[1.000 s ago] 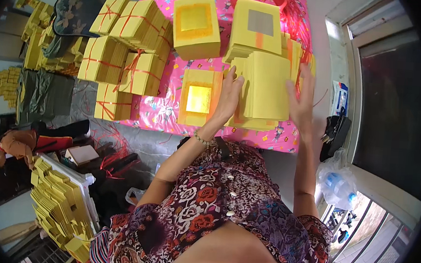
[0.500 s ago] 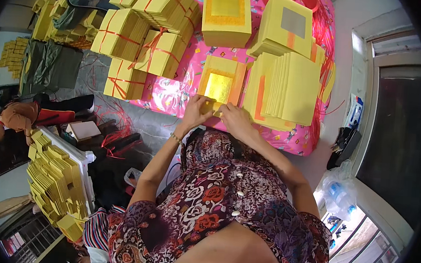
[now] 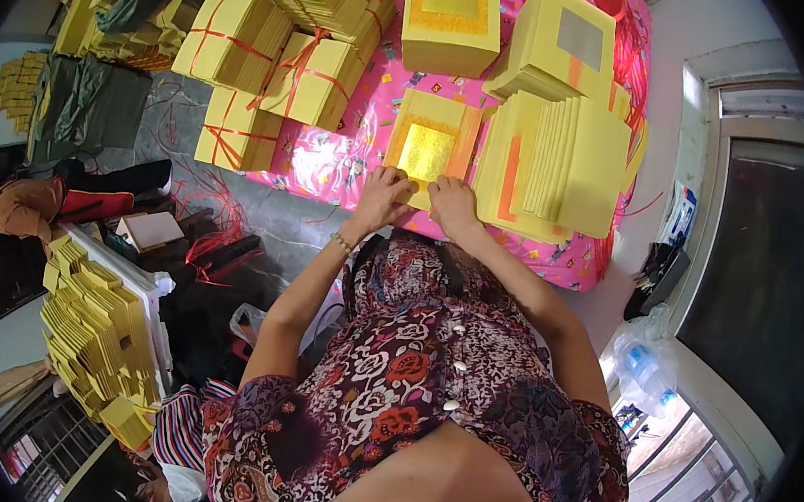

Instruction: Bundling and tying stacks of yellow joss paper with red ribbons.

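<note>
Your left hand (image 3: 383, 198) and right hand (image 3: 453, 206) rest side by side on the near edge of a small stack of yellow paper squares with gold foil centres (image 3: 429, 149), fingers curled onto it. It lies on the pink patterned sheet (image 3: 333, 165), just left of a taller yellow paper pile (image 3: 559, 169). String-tied yellow bundles (image 3: 285, 62) sit far left.

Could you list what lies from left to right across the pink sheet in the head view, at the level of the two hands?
Bundle of yellow paper tied with red string → left hand → right hand → fanned stack of yellow sheets, all over the pink sheet.
</note>
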Motion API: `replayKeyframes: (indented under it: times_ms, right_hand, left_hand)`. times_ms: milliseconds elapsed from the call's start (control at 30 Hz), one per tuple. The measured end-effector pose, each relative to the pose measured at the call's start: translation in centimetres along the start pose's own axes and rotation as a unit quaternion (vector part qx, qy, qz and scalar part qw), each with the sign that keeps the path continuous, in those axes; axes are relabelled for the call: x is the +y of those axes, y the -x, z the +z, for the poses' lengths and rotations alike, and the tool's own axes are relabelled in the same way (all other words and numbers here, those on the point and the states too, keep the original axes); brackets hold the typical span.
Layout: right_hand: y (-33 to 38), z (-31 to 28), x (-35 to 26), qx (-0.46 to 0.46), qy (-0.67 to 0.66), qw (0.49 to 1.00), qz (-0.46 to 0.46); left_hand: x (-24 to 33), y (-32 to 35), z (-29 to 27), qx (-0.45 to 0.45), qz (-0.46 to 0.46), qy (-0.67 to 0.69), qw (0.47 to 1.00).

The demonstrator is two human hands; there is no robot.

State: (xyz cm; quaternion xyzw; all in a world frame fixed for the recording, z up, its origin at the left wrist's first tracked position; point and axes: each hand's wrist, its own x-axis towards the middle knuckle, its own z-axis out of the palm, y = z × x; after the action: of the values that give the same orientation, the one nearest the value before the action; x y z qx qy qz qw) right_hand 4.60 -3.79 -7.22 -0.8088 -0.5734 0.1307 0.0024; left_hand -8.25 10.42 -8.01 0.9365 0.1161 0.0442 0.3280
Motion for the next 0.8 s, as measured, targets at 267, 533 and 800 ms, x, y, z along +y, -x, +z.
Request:
replayKeyframes:
  times_ms: [267, 533, 800]
  right_hand:
    - [-1.7, -2.5, 1.5, -0.157, -0.093, 0.983, 0.033]
    - [-2.3, -2.4, 2.5, -0.183, -0.148, 0.97, 0.065]
    - [-2.8, -2.6, 3.6, -0.223, -0.229, 0.942, 0.101]
  left_hand:
    - [-1.0, -0.3, -0.4, 0.015, 0.028, 0.067, 0.997]
    - [-1.7, -0.7, -0.2, 0.024, 0.031, 0.088, 0.995]
    - [-2.1, -1.1, 0.0, -0.027, -0.018, 0.128, 0.991]
